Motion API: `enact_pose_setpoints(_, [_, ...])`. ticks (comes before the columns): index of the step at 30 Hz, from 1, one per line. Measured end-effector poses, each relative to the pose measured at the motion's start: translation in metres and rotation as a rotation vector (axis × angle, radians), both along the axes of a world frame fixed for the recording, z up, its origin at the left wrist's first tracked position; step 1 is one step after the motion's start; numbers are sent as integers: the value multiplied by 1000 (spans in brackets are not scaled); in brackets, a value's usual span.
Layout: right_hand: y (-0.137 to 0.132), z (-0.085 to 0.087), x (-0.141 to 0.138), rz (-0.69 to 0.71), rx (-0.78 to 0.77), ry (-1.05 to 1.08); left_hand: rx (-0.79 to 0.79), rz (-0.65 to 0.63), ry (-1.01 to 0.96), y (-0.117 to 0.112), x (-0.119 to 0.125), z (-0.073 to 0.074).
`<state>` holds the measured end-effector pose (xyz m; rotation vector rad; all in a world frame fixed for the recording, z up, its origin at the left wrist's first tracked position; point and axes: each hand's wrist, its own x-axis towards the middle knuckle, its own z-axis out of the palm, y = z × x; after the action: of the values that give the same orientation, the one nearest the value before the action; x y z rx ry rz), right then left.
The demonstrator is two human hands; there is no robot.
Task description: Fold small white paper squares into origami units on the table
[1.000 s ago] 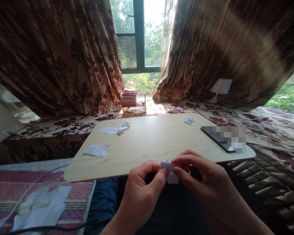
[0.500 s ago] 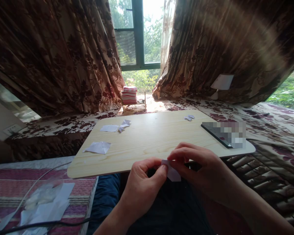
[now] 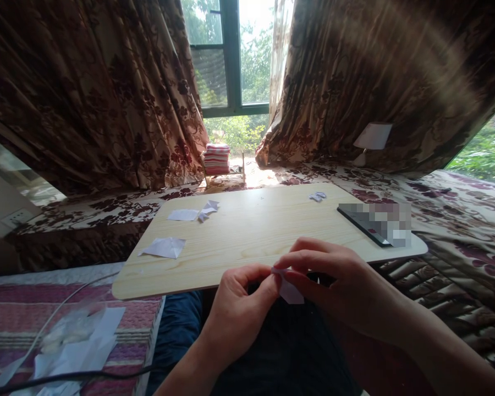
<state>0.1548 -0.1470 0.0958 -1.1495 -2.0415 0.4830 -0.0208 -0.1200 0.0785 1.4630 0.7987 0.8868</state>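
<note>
From view centre, a window (image 3: 232, 60) stands at 12 o'clock between 2 flowered curtains (image 3: 107, 104), a white lamp (image 3: 373, 136) at 2, a wall socket (image 3: 17, 218) at 9.

1 table (image 3: 231, 236). Near edge of table: 1 left hand (image 3: 240, 308), 1 right hand (image 3: 336, 272), 1 held paper (image 3: 292, 293). Table's left: 2 larger sheets (image 3: 165, 248); right: 1 dark device (image 3: 362, 225). Small folded bits (image 3: 317, 196) toward table's far edge, count unclear. Beyond table: 1 lamp (image 3: 373, 136), 1 cloth stack (image 3: 216, 160).
</note>
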Motion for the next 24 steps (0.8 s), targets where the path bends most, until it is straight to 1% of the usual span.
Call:
enact_pose_setpoints(2, [0,0,0,0,16,-10,4,7,-4,0,0,0])
enact_pose_setpoints(6, [2,-2,-2,-54,52,18,8,34,-7,1,2,-1])
enact_pose_setpoints(8, [2,-3,-2,-59,56,25,6,24,-5,1,2,-2])
enact_pose_setpoints(11, [2,-4,-2,-32,34,27,-16,-16,4,1,2,-3])
enact_pose_setpoints(15, [3,-2,0,-7,3,-1,-13,-22,37,0,2,-2])
enact_pose_setpoints(19, [3,1,1,15,19,-55,-24,-33,39,0,2,-1])
enact_pose_setpoints(24, [2,5,4,42,38,-153,-43,-16,64,0,1,0])
